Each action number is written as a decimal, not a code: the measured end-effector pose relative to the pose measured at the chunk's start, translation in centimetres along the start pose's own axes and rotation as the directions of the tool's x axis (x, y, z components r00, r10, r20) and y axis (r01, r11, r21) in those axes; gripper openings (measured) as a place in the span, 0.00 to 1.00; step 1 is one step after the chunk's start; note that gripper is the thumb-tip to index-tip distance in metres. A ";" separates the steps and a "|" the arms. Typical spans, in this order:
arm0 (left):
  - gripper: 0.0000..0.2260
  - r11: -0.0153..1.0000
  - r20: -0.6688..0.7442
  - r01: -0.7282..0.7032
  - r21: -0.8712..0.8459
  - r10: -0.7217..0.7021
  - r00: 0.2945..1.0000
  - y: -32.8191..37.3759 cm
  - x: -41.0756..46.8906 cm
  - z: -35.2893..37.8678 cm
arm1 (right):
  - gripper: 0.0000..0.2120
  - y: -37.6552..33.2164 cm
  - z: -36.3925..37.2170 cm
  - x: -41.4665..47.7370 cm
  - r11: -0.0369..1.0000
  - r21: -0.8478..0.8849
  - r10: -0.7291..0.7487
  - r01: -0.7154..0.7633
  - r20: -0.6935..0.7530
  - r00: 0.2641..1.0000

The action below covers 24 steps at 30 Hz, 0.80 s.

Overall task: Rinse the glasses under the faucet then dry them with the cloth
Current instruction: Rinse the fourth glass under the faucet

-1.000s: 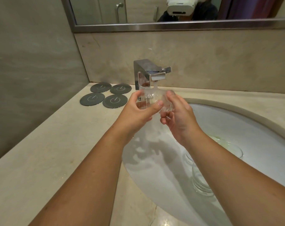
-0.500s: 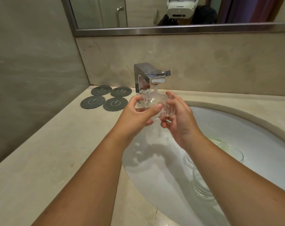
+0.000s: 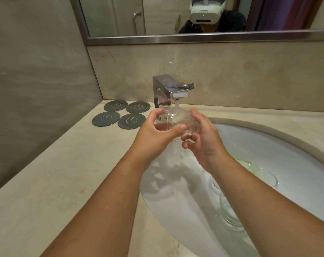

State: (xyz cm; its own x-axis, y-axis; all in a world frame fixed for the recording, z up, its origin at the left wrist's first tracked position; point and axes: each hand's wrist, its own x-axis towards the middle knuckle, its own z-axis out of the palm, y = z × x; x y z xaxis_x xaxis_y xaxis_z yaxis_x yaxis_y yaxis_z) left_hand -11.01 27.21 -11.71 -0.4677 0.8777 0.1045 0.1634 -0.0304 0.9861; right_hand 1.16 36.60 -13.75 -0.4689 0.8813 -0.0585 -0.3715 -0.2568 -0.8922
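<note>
A clear glass point(image 3: 176, 118) lies tilted on its side under the running chrome faucet point(image 3: 169, 90), water pouring over it. My left hand point(image 3: 156, 135) grips its left end, thumb across the front. My right hand point(image 3: 202, 138) cups its right end with curled fingers. Two more clear glasses sit in the white sink point(image 3: 296, 154): one point(image 3: 230, 214) near my right forearm, another point(image 3: 261, 175) further right, partly hidden by the arm. No cloth is visible.
Several dark round coasters point(image 3: 118, 115) lie on the beige counter point(image 3: 46, 182) left of the faucet. A wall closes the left side. A framed mirror point(image 3: 194, 38) hangs above the backsplash. Water streams down into the basin.
The glass has turned slightly between my hands under the stream. My view has shifted a little; both hands stay under the faucet.
</note>
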 end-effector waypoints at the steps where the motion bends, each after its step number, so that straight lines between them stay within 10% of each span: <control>1: 0.24 1.000 -0.001 0.008 -0.010 -0.008 1.000 -0.1 0.0 0.0 | 0.23 0.0 0.0 0.0 1.000 0.003 0.001 -0.001 0.003 1.000; 8: 0.38 0.999 0.082 0.028 -0.041 -0.025 0.996 -0.5 0.1 0.2 | 0.21 -0.1 0.0 -0.1 1.000 0.000 -0.031 0.031 -0.066 0.997; 24: 0.34 1.000 0.040 0.015 -0.019 -0.015 0.999 -0.3 0.2 0.0 | 0.21 0.2 -0.2 0.0 1.000 -0.015 -0.015 0.014 -0.033 0.999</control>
State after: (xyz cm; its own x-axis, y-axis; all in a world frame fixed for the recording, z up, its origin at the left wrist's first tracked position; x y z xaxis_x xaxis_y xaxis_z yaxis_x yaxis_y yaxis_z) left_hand -11.16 27.38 -11.99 -0.4352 0.8963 0.0848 0.1400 -0.0256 0.9898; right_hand 1.23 36.67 -13.99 -0.4363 0.8978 -0.0602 -0.3664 -0.2383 -0.8994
